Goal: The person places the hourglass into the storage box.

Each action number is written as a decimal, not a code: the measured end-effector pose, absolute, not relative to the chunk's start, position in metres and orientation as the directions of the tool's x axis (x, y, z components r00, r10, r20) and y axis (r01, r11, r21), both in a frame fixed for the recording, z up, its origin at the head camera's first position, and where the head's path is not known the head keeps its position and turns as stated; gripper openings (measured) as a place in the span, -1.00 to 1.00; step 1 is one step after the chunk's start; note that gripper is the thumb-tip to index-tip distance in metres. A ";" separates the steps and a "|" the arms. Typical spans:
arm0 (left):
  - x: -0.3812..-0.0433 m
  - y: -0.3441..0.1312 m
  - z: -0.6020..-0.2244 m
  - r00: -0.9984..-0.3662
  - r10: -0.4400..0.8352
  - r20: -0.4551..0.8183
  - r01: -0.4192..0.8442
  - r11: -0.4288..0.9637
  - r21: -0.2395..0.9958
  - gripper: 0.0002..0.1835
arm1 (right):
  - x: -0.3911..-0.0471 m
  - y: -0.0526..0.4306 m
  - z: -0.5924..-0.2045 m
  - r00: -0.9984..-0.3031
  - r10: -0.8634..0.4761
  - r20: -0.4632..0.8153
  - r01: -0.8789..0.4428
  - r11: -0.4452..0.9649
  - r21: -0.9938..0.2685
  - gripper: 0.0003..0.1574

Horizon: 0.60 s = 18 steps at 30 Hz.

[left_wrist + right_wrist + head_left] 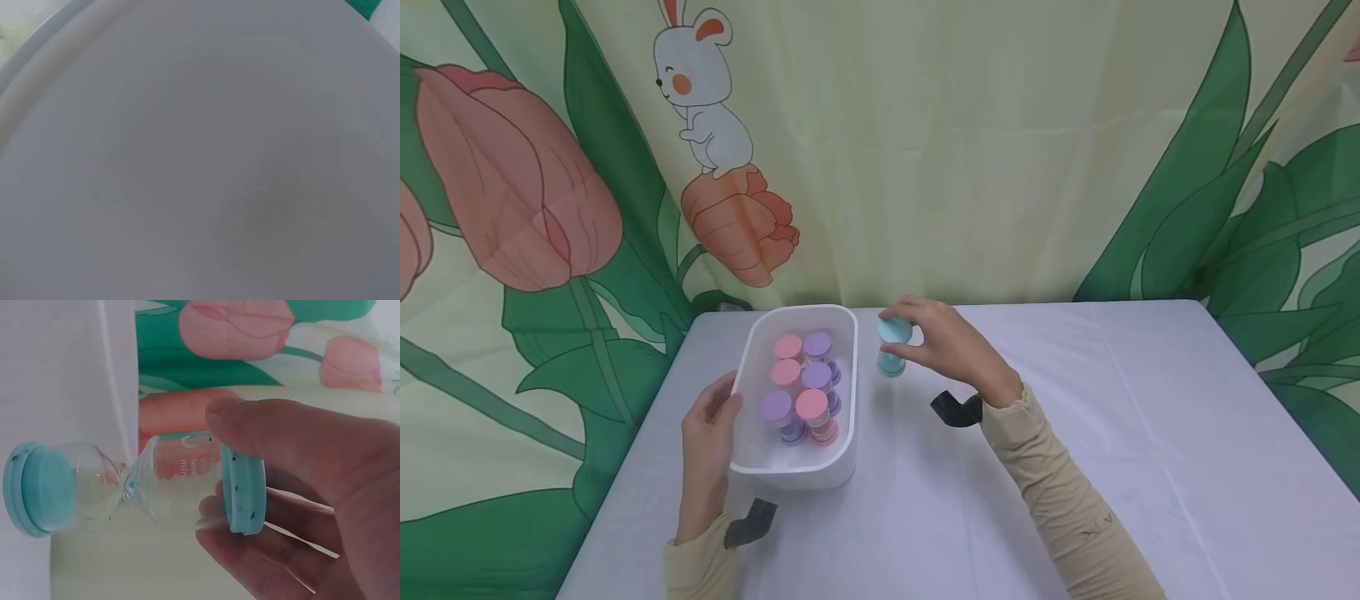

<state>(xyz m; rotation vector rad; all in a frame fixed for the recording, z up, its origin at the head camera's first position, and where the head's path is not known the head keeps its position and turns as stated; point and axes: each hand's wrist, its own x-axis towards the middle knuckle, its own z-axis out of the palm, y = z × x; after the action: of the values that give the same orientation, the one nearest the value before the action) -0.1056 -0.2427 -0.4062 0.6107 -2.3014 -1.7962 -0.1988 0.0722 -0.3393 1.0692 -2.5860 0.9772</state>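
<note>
My right hand (951, 342) pinches a teal-capped sand timer (181, 481) by its upper cap, thumb on one side and fingertips on the other. The timer stands upright just right of a white plastic bin (796, 480), its lower cap close over the table. Teal sand fills the bottom of its lower glass bulb. My left hand (708, 433) rests at the bin's left wall, thumb and fingers by the rim. Inside the bin stand several sand timers with pink caps (812, 403) and purple caps (777, 407). In the left wrist view, the bin's wall (156, 156) hides the hand.
A white cloth covers the table (1075, 467). Behind it hangs a curtain (940, 167) printed with tulips, leaves and a rabbit on a carrot. A dark strap end (957, 409) sticks out from the right wrist, another strap end (751, 523) from the left.
</note>
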 end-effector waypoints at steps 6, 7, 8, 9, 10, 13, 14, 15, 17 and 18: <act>-0.107 -0.242 -0.405 -0.899 -0.416 -0.135 -0.233 0.195 0.953 -0.49 | -0.193 0.070 -0.330 -0.696 -0.569 0.437 -0.715 0.499 -0.489 -0.53; -0.107 -0.242 -0.406 -0.899 -0.417 -0.137 -0.236 0.195 0.952 -0.49 | -0.191 0.070 -0.329 -0.690 -0.571 0.445 -0.721 0.492 -0.488 -0.53; -0.107 -0.242 -0.406 -0.897 -0.419 -0.141 -0.240 0.195 0.951 -0.49 | -0.190 0.069 -0.327 -0.685 -0.573 0.451 -0.726 0.485 -0.487 -0.53; -0.106 -0.242 -0.406 -0.896 -0.421 -0.142 -0.243 0.195 0.950 -0.49 | -0.189 0.069 -0.326 -0.680 -0.573 0.457 -0.730 0.478 -0.487 -0.54; -0.106 -0.242 -0.406 -0.897 -0.420 -0.138 -0.239 0.198 0.951 -0.50 | -0.188 0.068 -0.324 -0.675 -0.575 0.462 -0.735 0.472 -0.487 -0.54; -0.106 -0.242 -0.406 -0.901 -0.415 -0.123 -0.223 0.202 0.954 -0.50 | -0.184 0.067 -0.319 -0.661 -0.581 0.476 -0.748 0.458 -0.481 -0.55; -0.106 -0.242 -0.406 -0.902 -0.415 -0.118 -0.218 0.204 0.954 -0.51 | -0.183 0.066 -0.318 -0.657 -0.582 0.479 -0.752 0.455 -0.477 -0.55; -0.106 -0.242 -0.406 -0.904 -0.413 -0.112 -0.211 0.205 0.956 -0.51 | -0.182 0.065 -0.316 -0.652 -0.584 0.484 -0.756 0.452 -0.473 -0.56; -0.106 -0.242 -0.406 -0.906 -0.411 -0.105 -0.204 0.205 0.957 -0.51 | -0.181 0.064 -0.313 -0.643 -0.585 0.495 -0.764 0.446 -0.465 -0.57; -0.106 -0.242 -0.406 -0.905 -0.412 -0.105 -0.203 0.204 0.958 -0.51 | -0.181 0.063 -0.311 -0.638 -0.585 0.501 -0.769 0.441 -0.463 -0.58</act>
<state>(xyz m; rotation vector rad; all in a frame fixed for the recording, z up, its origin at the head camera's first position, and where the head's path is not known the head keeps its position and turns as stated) -0.1061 -0.2421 -0.4065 0.5945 -2.2961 -1.7827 -0.1808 0.0627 -0.3110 1.1701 -2.4285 0.9885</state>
